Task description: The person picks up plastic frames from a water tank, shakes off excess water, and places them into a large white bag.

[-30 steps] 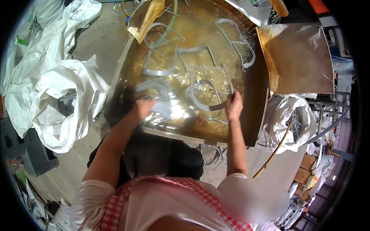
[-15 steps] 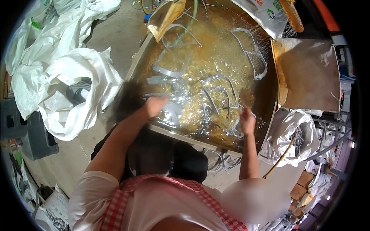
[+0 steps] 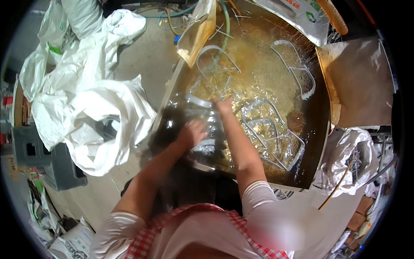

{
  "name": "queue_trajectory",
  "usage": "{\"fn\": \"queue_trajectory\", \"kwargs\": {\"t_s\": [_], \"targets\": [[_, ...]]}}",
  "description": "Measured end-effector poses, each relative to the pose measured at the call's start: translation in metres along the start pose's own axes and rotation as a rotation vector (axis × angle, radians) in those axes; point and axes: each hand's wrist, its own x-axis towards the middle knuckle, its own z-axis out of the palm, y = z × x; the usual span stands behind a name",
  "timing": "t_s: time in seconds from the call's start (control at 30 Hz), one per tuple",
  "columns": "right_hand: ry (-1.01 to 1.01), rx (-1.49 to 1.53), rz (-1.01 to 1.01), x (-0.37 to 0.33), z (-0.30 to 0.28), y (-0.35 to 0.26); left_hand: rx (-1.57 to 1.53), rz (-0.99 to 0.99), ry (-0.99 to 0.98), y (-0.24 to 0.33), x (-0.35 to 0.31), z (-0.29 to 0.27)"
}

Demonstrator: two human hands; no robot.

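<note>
A wide trough (image 3: 167, 91) of brownish, rippling water lies before me. My right hand (image 3: 223, 105) has reached across to its left part, fingers closed at the end of a pale grey curved strip (image 3: 201, 102). My left hand (image 3: 192, 133) is over the water nearer to me, fingers stretched out and slightly blurred, with nothing visible in it. Glare hides what lies beneath it. Another looped frame (image 3: 218, 48) lies farther off. Right of my arm are tangled frames (image 3: 276, 129), and a looped frame (image 3: 297, 69) floats at the far right.
Left of the trough stands an open white sack (image 3: 86, 129) with grey pieces inside, beside a dark grey plastic crate (image 3: 64, 172). A green hose (image 3: 226, 30) enters the water at the back. At the right are a brown board (image 3: 360, 82) and another sack (image 3: 336, 172).
My right hand has let go of the tangled frames at the right and crossed left to the curved strip. My left hand has shifted slightly over the water. The view has also shifted.
</note>
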Motion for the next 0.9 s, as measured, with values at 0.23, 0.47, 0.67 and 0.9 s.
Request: {"fn": "queue_trajectory", "kwargs": {"t_s": [0.23, 0.47, 0.67, 0.9], "targets": [[-0.177, 0.244, 0.135, 0.068, 0.006, 0.065, 0.437, -0.016, 0.272, 0.003, 0.062, -0.047], [-0.141, 0.398, 0.073, 0.076, -0.030, 0.055, 0.523, -0.053, 0.127, -0.060, 0.075, -0.015], [0.286, 0.171, -0.150, 0.128, -0.041, 0.022, 0.650, 0.060, -0.018, -0.077, 0.084, -0.012], [-0.219, 0.068, 0.012, 0.179, -0.036, 0.003, 0.673, 0.594, 0.214, -0.010, 0.102, -0.042]]}}
